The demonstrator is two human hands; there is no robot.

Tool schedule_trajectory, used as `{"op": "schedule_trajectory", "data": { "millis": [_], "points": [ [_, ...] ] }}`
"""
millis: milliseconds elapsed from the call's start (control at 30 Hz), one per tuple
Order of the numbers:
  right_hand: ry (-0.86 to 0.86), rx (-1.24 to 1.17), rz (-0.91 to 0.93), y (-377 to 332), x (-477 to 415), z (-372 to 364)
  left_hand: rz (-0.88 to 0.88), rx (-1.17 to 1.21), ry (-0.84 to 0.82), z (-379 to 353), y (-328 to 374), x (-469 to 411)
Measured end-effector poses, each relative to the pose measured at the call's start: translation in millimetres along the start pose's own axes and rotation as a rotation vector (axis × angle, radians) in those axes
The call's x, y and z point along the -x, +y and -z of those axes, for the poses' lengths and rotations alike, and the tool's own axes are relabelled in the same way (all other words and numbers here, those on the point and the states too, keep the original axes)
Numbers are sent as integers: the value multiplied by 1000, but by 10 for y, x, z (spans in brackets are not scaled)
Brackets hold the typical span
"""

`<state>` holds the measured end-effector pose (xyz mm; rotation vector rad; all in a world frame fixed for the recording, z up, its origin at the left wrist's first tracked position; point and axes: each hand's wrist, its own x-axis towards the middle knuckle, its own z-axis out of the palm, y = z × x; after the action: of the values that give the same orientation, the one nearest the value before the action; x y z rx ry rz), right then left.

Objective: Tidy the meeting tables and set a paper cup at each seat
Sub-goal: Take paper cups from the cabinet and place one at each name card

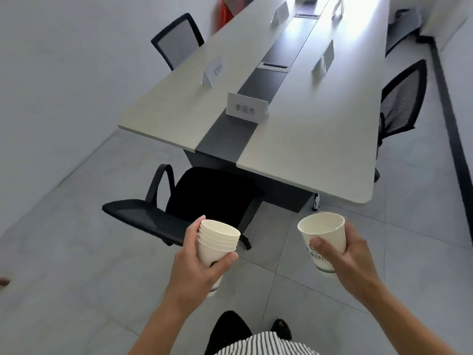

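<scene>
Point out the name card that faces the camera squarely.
The name card on the dark centre strip at the near end of the table; the others stand farther back on the pale halves, turned sideways.

One long table (320,139) stands here. Black chairs are three: a near chair (212,198), a far left chair (176,38) and a right chair (401,98). Name cards are at least four: near card (245,108), left card (213,70), right card (325,57), far card (280,12). Two hands hold paper cups: the right hand (350,254) has one single cup (325,234), and the left hand (197,267) has a stack (212,249) showing about five rims.
</scene>
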<state>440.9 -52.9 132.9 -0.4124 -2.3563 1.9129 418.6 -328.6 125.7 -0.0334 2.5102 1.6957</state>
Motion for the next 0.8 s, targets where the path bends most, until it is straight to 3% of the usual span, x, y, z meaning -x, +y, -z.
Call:
{"op": "schedule_trajectory", "data": {
  "millis": [467, 600, 800],
  "points": [
    [114, 62, -23, -482, -2841, -383, 12, 40, -16, 127, 284, -2758],
    [128, 48, -41, -542, -3634, -327, 29, 28, -41, 42, 388, -3302],
    [106, 135, -25, -323, -5128, -346, 158, 7, 57, -106, 452, -3796]
  ]
}}
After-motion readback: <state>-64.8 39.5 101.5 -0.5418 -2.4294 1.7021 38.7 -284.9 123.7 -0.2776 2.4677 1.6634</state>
